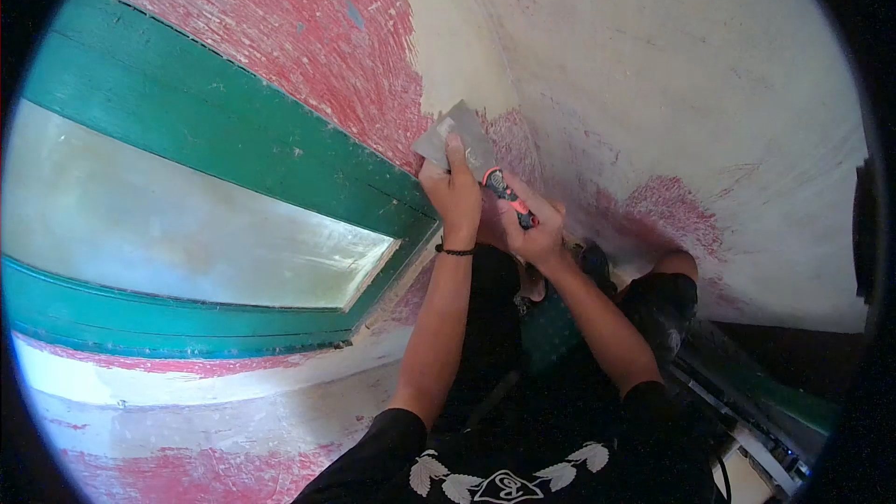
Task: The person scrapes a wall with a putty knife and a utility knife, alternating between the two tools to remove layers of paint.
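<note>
A wide putty knife with a grey blade (476, 145) and a red-and-black handle (515, 200) is at the wall beside the window frame's corner. My right hand (537, 229) is wrapped round its handle. My left hand (452, 189) lies on the blade, one finger stretched along it and touching a pale smear; its other fingers are folded. Behind the blade, cream filler (457, 33) covers part of the wall, next to scraped red paint (345, 47).
The green window frame (187, 75) with a cloudy pane (187, 215) fills the left. Whitish wall (672, 65) with red patches is at the right. Below, partly hidden, are another person's arm (677, 264) and a metal rail (737, 415).
</note>
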A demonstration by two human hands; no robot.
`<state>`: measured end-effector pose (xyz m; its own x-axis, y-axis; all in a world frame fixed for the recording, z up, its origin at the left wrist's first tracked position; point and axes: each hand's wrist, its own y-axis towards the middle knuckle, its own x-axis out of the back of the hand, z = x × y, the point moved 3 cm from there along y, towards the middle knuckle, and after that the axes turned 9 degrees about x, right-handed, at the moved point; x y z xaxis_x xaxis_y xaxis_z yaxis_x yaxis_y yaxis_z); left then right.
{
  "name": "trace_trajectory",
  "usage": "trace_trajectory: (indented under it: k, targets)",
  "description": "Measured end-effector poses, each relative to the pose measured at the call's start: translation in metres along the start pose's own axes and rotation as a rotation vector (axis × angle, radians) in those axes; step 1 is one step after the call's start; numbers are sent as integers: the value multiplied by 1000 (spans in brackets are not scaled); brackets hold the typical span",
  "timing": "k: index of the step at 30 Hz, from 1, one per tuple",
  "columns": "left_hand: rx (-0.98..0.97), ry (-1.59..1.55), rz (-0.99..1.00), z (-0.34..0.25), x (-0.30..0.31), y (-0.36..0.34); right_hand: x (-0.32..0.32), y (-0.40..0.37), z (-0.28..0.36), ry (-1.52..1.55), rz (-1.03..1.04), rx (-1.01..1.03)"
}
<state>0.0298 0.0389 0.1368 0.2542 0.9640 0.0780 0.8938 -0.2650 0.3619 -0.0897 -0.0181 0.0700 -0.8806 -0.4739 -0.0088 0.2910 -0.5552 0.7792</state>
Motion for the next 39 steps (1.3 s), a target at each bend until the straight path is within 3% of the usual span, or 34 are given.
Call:
trace_trajectory:
  k: [6, 9, 12, 15, 18, 21, 24, 27, 31, 39]
  targets:
    - [25, 5, 58, 3, 3, 4, 3, 4, -3, 47, 42, -50]
    - [99, -72, 86, 1, -2, 2, 10, 12, -2, 76, 77, -172]
    - [33, 56, 41, 11, 4, 0, 7, 1, 4, 97, 2, -115]
    - [-9, -17, 24, 4, 3, -3, 5, -1, 6, 91, -18, -105]
    - [122, 57, 108, -4, 0, 4, 10, 9, -2, 63, 15, -144]
    - [95, 27, 82, 1, -3, 6, 11, 13, 2, 86, 22, -201]
    - [83, 39, 96, 1, 6, 0, 5, 4, 8, 62, -31, -75]
    - [46, -32, 63, 1, 5, 1, 4, 5, 5, 104, -50, -73]
    - [160, -106, 106, 2, 0, 1, 18, 17, 3, 85, 103, -242]
    - [157, 10, 46, 11, 14, -9, -2, -2, 18, 148, -17, -118]
